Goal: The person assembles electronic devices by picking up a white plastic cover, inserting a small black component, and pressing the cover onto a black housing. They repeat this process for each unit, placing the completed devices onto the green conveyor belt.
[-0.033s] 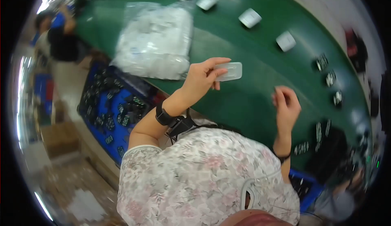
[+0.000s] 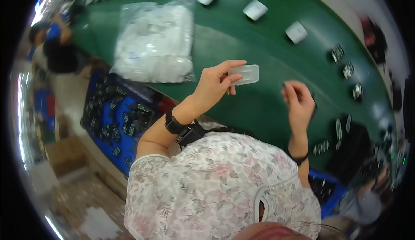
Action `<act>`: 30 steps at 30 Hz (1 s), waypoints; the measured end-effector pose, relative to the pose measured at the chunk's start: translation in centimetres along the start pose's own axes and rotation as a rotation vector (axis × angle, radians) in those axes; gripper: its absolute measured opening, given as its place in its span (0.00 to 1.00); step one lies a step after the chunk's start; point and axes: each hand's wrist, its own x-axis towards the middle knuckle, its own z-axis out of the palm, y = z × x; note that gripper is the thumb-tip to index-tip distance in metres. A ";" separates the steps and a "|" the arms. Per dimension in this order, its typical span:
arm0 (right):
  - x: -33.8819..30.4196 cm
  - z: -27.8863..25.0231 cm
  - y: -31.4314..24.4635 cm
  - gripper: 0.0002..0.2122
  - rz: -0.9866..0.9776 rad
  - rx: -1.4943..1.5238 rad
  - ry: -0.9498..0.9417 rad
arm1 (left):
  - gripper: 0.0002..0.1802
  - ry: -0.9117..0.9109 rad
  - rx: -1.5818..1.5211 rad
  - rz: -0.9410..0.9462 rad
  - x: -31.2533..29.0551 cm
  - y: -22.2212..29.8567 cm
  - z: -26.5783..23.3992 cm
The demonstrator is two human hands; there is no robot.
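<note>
My left hand [image 2: 215, 80] pinches a small translucent plastic case [image 2: 247, 74] with rounded corners between thumb and fingers, above the green table. Thin outlines show on the case's face. Further right, my right hand [image 2: 299, 101] hovers over the table with its fingers curled, slightly blurred. A dark speck shows at its fingertips and a dark edge beside its outer side; what it holds, if anything, I cannot make out. The two hands are apart. Left of the case lies a large clear plastic bag [image 2: 153, 45] full of white pieces.
White box-shaped pieces [image 2: 255, 9] stand spaced along the far side of the green table [image 2: 233, 37]. Several small circuit boards [image 2: 348, 70] lie at the right. A blue tray [image 2: 113, 123] of dark parts sits left of me, another blue bin [image 2: 330, 199] at lower right. Other people work on both sides.
My right hand has moved slightly up and left, closer to the case. The table and its objects have shifted left in the view. My left hand keeps its grip on the case.
</note>
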 end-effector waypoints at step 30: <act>-2.0 -0.2 0.8 0.06 -0.604 -0.673 0.015 | 0.01 -0.352 0.107 0.114 1.0 -0.3 6.3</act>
